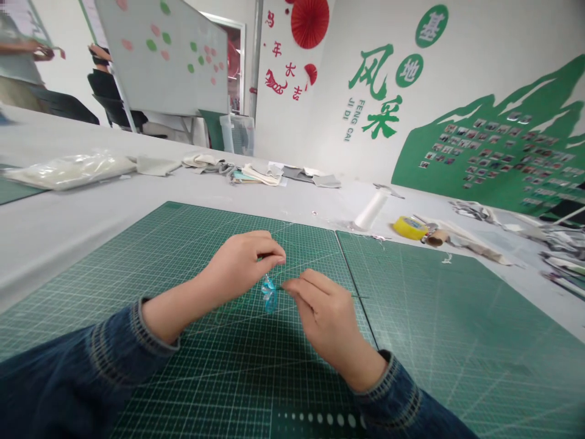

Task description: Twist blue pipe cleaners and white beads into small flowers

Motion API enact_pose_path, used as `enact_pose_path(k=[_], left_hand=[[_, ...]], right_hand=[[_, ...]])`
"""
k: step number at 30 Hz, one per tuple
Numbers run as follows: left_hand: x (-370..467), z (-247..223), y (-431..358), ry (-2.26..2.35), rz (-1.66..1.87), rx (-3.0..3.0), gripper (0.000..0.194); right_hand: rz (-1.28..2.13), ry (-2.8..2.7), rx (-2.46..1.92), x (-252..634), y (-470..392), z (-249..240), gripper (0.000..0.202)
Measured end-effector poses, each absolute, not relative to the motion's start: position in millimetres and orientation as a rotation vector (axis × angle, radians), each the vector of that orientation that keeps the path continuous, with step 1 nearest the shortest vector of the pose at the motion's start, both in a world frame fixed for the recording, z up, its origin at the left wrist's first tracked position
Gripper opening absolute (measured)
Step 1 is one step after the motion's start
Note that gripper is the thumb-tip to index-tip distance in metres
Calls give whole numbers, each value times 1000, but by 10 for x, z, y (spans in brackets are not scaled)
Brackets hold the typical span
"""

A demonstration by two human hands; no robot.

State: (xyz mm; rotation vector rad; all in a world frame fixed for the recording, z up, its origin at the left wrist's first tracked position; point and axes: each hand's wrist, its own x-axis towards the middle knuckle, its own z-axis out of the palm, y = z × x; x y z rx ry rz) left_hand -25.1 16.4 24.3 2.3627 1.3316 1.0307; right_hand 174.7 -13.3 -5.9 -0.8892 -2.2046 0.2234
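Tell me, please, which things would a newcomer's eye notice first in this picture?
Probably first the small bright-blue object between the left hand and the right hand, over the green cutting mat. Next, likely, the large red paper fan high on the wall, and the yellow tape roll on the table.

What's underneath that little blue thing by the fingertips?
Below the blue thing is the green gridded mat, its pale lines showing around it. The blue thing blocks a patch of that grid, and whatever lies under the mat there is hidden.
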Motion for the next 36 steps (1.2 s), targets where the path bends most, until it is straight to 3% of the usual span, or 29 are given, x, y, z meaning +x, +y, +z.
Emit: enact_pose_path(k=[7, 19, 27, 36], left_hand=[[-208, 40, 260, 1145, 882, 1640, 14], [45, 87, -57, 1026, 869, 1394, 20], [163, 89, -245, 1306, 1031, 1879, 18], [123, 53, -308, 1251, 1209, 2856, 19]], right_hand=[[468, -1819, -918, 1785, -112, 33, 17], [715, -1434, -1105, 1837, -26, 1, 11], [588, -1451, -1174, 1841, -10, -9, 11], [266, -1712, -1141, 1834, -24, -35, 20]])
